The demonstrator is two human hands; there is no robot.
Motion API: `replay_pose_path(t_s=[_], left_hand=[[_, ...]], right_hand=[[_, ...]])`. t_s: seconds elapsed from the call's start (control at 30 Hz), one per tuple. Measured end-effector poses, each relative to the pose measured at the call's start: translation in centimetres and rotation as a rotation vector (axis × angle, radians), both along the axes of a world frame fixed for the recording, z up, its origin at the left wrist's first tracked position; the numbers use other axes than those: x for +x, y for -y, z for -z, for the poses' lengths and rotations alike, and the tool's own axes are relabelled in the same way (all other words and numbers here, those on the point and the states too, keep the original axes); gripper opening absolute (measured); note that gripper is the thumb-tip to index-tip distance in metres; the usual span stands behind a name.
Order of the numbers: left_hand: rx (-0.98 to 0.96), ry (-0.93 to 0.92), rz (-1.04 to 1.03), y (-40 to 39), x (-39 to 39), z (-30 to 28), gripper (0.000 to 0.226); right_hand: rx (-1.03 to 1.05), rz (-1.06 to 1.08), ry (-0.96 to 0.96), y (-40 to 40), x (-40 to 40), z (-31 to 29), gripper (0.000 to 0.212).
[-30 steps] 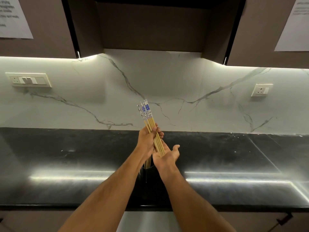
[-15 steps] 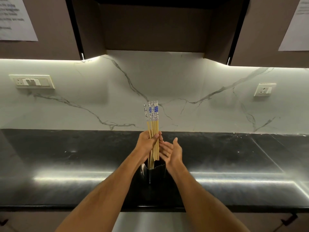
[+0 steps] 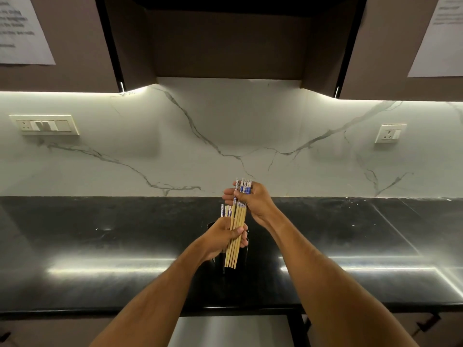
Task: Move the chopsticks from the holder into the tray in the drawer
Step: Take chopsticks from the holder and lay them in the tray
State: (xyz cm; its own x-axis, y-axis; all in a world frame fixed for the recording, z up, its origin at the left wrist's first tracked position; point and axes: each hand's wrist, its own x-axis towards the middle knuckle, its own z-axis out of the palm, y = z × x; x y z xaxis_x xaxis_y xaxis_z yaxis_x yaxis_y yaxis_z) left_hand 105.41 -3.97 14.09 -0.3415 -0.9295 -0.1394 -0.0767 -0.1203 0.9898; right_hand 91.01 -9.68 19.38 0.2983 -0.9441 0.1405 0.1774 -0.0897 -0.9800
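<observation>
Several bamboo chopsticks (image 3: 236,226) with blue-and-white patterned tops hang over the black counter. My right hand (image 3: 253,200) grips their patterned top ends. My left hand (image 3: 220,237) curls its fingers around the bundle lower down, along with a second, lower group of chopsticks (image 3: 226,211) whose tops stick up just left of it. The dark holder (image 3: 244,249) stands on the counter directly behind my left hand and is mostly hidden by it. The longer bundle's tips hang in front of the holder. A pale surface (image 3: 233,330) below the counter edge may be the drawer; no tray is visible.
The glossy black countertop (image 3: 100,246) runs the full width, backed by a white marble wall (image 3: 150,146) with a switch plate (image 3: 45,125) at left and a socket (image 3: 390,133) at right. Dark cabinets (image 3: 225,38) hang overhead.
My right hand went from open beside the bundle to gripping the chopsticks' top ends. My left hand slid lower on the bundle, and part of the bundle now stands higher than the rest.
</observation>
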Motion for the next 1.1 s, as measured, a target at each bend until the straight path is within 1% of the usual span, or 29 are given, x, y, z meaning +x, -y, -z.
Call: replay_pose_path(t_s=[0.13, 0.23, 0.3, 0.47, 0.57, 0.67, 0.77, 0.93, 1.03, 1.1], left_hand=[[0.034, -0.001, 0.057, -0.2, 0.1, 0.1, 0.024], [0.085, -0.091, 0.078, -0.5, 0.1, 0.3, 0.03], [0.105, -0.132, 0.055, -0.6, -0.2, 0.4, 0.031], [0.051, -0.104, -0.087, -0.5, -1.1, 0.8, 0.024], [0.014, -0.114, -0.116, -0.7, -1.3, 1.1, 0.022], [-0.023, -0.096, -0.144, -0.8, -1.6, 1.3, 0.02], [-0.011, -0.083, -0.136, -0.7, -1.8, 1.2, 0.02], [0.052, -0.046, -0.053, -0.8, -1.8, 0.9, 0.02], [0.073, 0.005, -0.015, -0.9, -2.0, 0.8, 0.019], [0.068, 0.052, -0.034, -1.0, -2.2, 0.8, 0.017]], right_hand=[[0.066, 0.064, 0.021, -0.3, 0.2, 0.5, 0.02], [0.093, 0.072, 0.031, -0.4, 0.0, 0.6, 0.019], [0.108, 0.072, 0.044, -0.4, -0.2, 0.5, 0.019], [0.173, 0.087, 0.125, -0.4, -0.7, 0.3, 0.021], [0.22, 0.083, 0.171, -0.5, -1.0, 0.3, 0.023], [0.228, 0.084, 0.162, -0.6, -1.3, 0.3, 0.022], [0.224, 0.076, 0.161, -0.8, -1.6, 0.5, 0.022], [0.254, 0.086, 0.209, -1.0, -2.2, 1.1, 0.023], [0.273, 0.108, 0.22, -1.3, -2.6, 1.6, 0.023], [0.286, 0.109, 0.234, -1.5, -2.9, 2.0, 0.023]])
